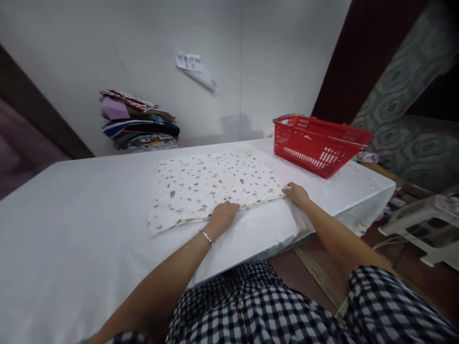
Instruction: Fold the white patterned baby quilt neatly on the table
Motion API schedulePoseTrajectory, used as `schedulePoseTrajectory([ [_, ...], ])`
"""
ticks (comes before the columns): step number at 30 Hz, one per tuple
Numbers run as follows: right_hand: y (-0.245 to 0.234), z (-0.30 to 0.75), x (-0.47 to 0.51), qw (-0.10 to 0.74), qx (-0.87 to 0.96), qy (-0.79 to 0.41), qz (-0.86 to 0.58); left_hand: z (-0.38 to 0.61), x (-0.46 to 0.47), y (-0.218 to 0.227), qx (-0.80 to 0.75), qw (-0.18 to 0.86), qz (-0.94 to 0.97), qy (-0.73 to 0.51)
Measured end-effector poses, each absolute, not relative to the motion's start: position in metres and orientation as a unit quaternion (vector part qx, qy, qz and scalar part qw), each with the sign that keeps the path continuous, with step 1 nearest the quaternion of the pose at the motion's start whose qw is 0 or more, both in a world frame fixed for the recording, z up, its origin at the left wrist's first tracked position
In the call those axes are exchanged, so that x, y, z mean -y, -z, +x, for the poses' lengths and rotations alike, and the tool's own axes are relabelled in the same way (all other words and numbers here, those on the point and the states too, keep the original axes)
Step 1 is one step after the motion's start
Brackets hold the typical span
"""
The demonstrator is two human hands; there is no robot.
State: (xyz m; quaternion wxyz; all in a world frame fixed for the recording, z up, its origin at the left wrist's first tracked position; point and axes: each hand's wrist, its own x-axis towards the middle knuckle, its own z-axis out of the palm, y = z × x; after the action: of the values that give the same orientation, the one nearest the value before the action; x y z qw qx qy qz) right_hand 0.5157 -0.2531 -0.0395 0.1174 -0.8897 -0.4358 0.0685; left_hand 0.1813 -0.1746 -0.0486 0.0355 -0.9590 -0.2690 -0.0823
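A white cloth printed with small palm trees and animals [215, 181] lies folded in layers on the white-covered table [100, 205]. My left hand [224, 216], with a bracelet at the wrist, is at the middle of the cloth's near edge, its fingers closed over that edge. At the near right corner, my right hand [296, 194] pinches the cloth between thumb and fingers. Both hands are low, close to the tabletop. The fingertips of each hand are partly hidden by the hand itself and the fabric.
A red plastic basket [315, 145] stands at the table's back right. Folded fabrics [141, 122] are stacked at the back left against the wall. A paper in plastic [195, 69] hangs on the wall. A white plastic stool [426, 229] is on the floor at right.
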Motion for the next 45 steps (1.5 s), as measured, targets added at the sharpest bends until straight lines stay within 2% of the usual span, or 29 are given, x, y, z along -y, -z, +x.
schedulePoseTrajectory([
  [3, 0.044, 0.512, 0.256, 0.088, 0.477, 0.007, -0.875, 0.175, 0.180, 0.050, 0.278, 0.031, -0.956, 0.090],
  [6, 0.047, 0.491, 0.246, 0.124, 0.569, 0.083, -0.809, 0.173, 0.183, 0.052, 0.286, 0.030, -0.953, 0.094],
  [9, 0.051, 0.446, 0.230, 0.164, 0.690, 0.043, -0.704, 0.175, 0.184, 0.053, 0.296, 0.033, -0.950, 0.100],
  [14, 0.066, 0.377, 0.221, 0.087, 0.801, -0.048, -0.590, 0.164, 0.181, 0.054, 0.325, 0.053, -0.938, 0.113],
  [21, 0.083, 0.375, 0.225, 0.078, 0.811, -0.013, -0.580, 0.115, 0.171, 0.052, 0.393, 0.074, -0.910, 0.111],
  [29, 0.081, 0.374, 0.226, 0.083, 0.819, 0.001, -0.568, 0.049, 0.159, 0.043, 0.519, 0.063, -0.846, 0.108],
  [36, 0.076, 0.373, 0.225, 0.056, 0.818, -0.002, -0.572, -0.011, 0.159, 0.037, 0.547, 0.092, -0.819, 0.145],
  [42, 0.064, 0.370, 0.221, -0.002, 0.813, -0.037, -0.581, -0.028, 0.160, 0.050, 0.604, 0.023, -0.775, 0.183],
  [45, 0.060, 0.372, 0.221, -0.004, 0.813, -0.045, -0.581, -0.032, 0.161, 0.055, 0.614, -0.030, -0.756, 0.225],
])
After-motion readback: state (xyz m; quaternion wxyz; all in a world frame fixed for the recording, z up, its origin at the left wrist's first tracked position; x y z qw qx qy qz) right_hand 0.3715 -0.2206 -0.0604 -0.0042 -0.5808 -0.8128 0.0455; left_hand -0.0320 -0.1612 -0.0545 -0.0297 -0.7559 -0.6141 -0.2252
